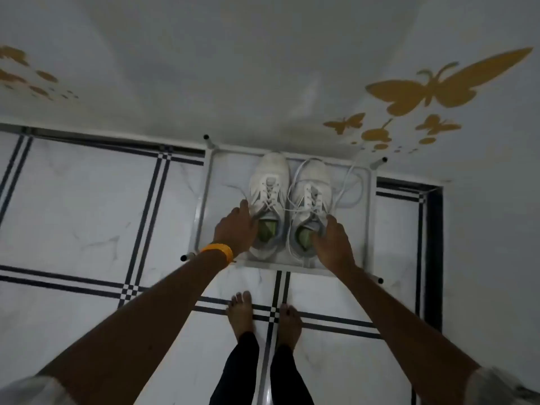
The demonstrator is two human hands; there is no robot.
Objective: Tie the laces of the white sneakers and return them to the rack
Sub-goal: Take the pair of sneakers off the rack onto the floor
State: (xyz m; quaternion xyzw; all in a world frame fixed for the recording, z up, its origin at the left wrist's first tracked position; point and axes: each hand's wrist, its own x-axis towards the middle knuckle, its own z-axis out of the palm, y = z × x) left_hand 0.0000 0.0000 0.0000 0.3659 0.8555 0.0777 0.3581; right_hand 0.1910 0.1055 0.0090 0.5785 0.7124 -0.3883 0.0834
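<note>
Two white sneakers, the left sneaker (268,200) and the right sneaker (310,206), sit side by side on the white rack (201,200) against the wall, laces (349,185) loose and trailing. Left hand (233,229) grips the left sneaker's collar; right hand (333,244) has fingers curled into the right sneaker's opening. Bare feet (239,314) stand on tiled floor (87,200).

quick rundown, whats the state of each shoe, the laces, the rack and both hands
left sneaker: upright on the rack, laces loose
right sneaker: upright on the rack, laces untied and trailing to the right
rack: standing against the wall, holding both sneakers
left hand: gripping the left sneaker's collar
right hand: gripping the right sneaker's collar
</note>
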